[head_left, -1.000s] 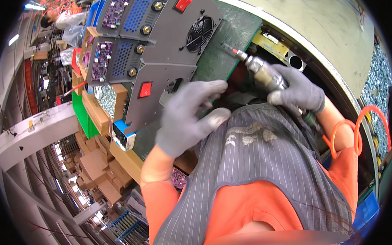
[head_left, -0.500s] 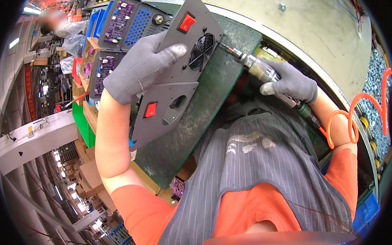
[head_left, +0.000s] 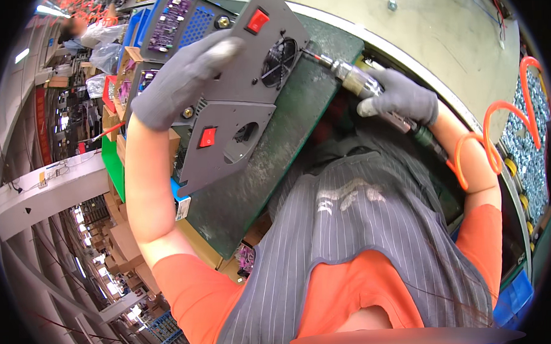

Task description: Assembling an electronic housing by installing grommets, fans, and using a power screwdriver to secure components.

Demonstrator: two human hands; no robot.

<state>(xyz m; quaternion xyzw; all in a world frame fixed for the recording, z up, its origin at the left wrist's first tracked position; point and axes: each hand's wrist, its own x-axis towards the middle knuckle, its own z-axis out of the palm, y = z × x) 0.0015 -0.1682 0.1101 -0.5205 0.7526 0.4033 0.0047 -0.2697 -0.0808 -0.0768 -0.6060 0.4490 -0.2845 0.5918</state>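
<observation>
My right hand (head_left: 403,98), in a grey glove, is wrapped round a pneumatic screwdriver (head_left: 358,81). Its bit points at the edge of a grey metal panel (head_left: 242,73), close to a black fan (head_left: 279,61); whether the tip touches is too small to tell. A red rocker switch (head_left: 258,21) sits in that panel. My gloved left hand (head_left: 178,81) is at the panel's left edge, fingers stretched out and not wrapped round it. A second grey panel (head_left: 220,159), with a red switch (head_left: 207,137) and a round cutout, lies nearer to me.
A dark green worktop (head_left: 228,204) lies under the panels. Purple circuit boards (head_left: 170,24) on grey housings stand at the back left, beside a green bin (head_left: 112,168). An orange coiled hose (head_left: 492,128) runs from the screwdriver past a heap of small metal parts (head_left: 527,163).
My left hand has loosened from the upper panel's edge and shifted left, its fingers straightening. The screwdriver stays near the fan, moving slightly left in the picture along with the panels.
</observation>
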